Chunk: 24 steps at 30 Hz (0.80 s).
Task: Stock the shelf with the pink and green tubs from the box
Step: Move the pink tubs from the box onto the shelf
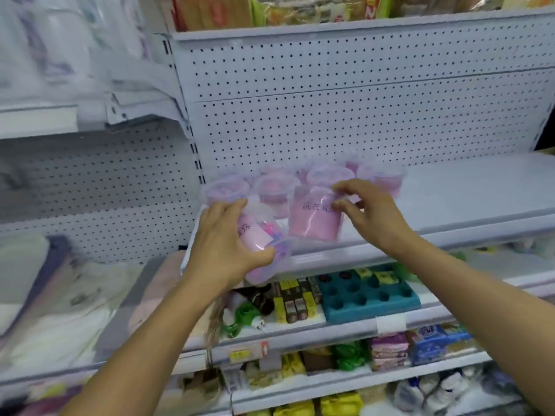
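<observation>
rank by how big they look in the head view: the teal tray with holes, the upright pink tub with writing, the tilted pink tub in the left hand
1. teal tray with holes
2. upright pink tub and tilted pink tub: they look alike, and the left hand hides part of the tilted one, so no ranking.

Tubs (315, 217) clear glossy plastic w/ pink fill; shelf (450, 205) matt painted metal.

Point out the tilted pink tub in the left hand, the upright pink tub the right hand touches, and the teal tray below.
Tilted pink tub (255, 235), head view: its side wall.
Upright pink tub (313, 219), head view: its labelled front.
Teal tray (369, 298), head view: its holed top.
</observation>
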Each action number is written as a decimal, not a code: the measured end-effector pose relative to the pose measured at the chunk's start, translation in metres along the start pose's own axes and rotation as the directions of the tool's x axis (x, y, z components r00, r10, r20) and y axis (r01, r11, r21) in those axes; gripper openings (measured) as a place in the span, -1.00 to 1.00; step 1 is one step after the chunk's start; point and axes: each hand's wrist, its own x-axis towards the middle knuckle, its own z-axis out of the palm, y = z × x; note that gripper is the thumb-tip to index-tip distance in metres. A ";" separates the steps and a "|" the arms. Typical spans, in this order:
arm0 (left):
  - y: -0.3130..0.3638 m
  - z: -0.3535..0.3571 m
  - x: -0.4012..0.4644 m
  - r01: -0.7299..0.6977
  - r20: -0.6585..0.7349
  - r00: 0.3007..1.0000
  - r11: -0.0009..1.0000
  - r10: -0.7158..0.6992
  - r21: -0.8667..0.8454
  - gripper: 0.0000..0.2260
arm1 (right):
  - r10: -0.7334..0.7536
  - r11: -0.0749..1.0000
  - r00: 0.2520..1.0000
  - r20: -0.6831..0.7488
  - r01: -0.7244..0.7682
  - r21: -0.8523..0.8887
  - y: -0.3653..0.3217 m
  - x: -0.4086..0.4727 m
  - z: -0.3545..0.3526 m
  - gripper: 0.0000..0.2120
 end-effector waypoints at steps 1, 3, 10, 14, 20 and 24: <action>-0.012 -0.007 -0.002 0.017 -0.025 1.000 1.000 -0.016 0.022 -0.16 | -0.027 1.000 0.999 0.016 0.028 -0.004 -0.006 0.005 0.013 -0.78; -0.032 -0.021 -0.007 0.065 -0.070 0.996 0.996 -0.060 0.066 -0.16 | -0.112 0.992 0.992 0.060 0.115 -0.047 -0.017 0.014 0.038 -0.77; -0.079 -0.055 -0.013 0.184 -0.178 0.971 0.973 -0.158 0.140 -0.06 | -0.294 0.950 0.940 0.174 0.308 -0.057 -0.046 0.029 0.109 -0.77; -0.091 -0.062 -0.017 0.185 -0.226 0.962 0.974 -0.151 0.135 -0.04 | -0.386 0.902 0.884 0.264 0.421 -0.090 -0.047 0.031 0.130 -0.79; -0.080 -0.073 -0.019 0.083 -0.259 0.964 0.991 -0.053 0.108 -0.02 | -0.348 0.916 0.909 0.231 0.381 -0.121 -0.063 0.033 0.123 -0.74; -0.052 -0.073 -0.006 -0.078 -0.298 0.947 0.984 0.123 0.159 -0.01 | 0.140 0.917 0.928 0.345 -0.253 0.308 -0.114 0.040 0.096 -0.55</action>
